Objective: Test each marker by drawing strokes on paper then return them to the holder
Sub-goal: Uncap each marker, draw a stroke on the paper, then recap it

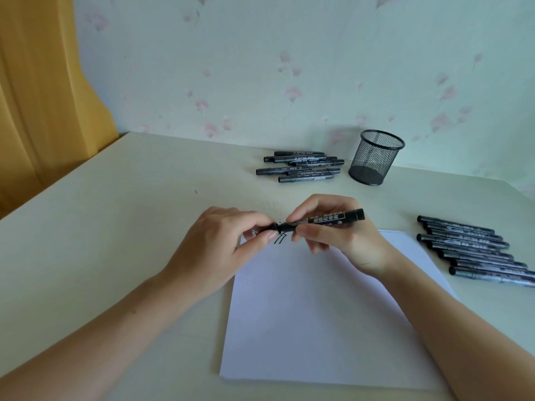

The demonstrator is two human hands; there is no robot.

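Above the top edge of a white sheet of paper (318,314) I hold one black marker (327,219) level. My right hand (338,238) grips its barrel, and my left hand (228,244) pinches the cap at its left end. A few short black strokes (279,238) show on the paper just under the marker's left end. An empty black mesh holder (376,157) stands upright at the back by the wall. Several black markers (301,166) lie in a pile left of the holder. Several more markers (474,247) lie in a row to the right of the paper.
The cream table (115,227) meets a flowered wall at the back. A yellow curtain (43,96) hangs at the far left beyond the table's left edge. Small dark specks mark the table behind my hands.
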